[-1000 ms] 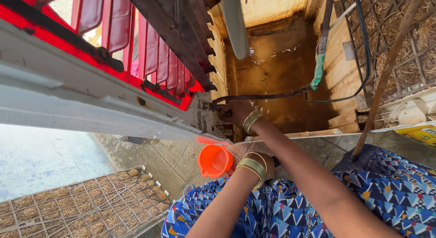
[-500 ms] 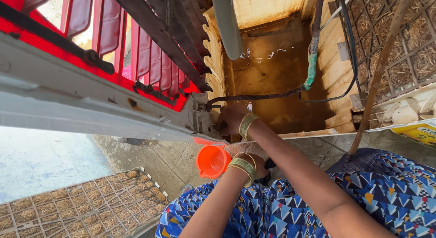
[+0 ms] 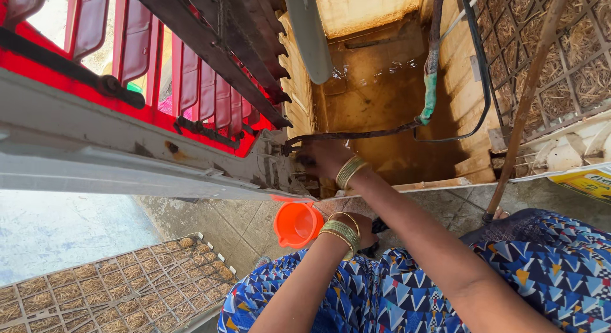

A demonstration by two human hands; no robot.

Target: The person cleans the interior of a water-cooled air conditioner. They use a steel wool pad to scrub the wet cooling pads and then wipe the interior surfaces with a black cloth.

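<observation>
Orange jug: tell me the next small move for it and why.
Probably tip the orange jug over the tank's edge. The left hand holds it just below the tank rim, the right hand grips the corner there, and brown water lies inside.

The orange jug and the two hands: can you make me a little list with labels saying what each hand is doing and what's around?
left hand: grip around the orange plastic jug, held low
right hand: reaching to the rusty edge of the metal tank
tank holds: brown murky water
in the water: green-tipped hose
wrists: gold bangles
nearby: red metal grille; straw-filled mesh panel
</observation>
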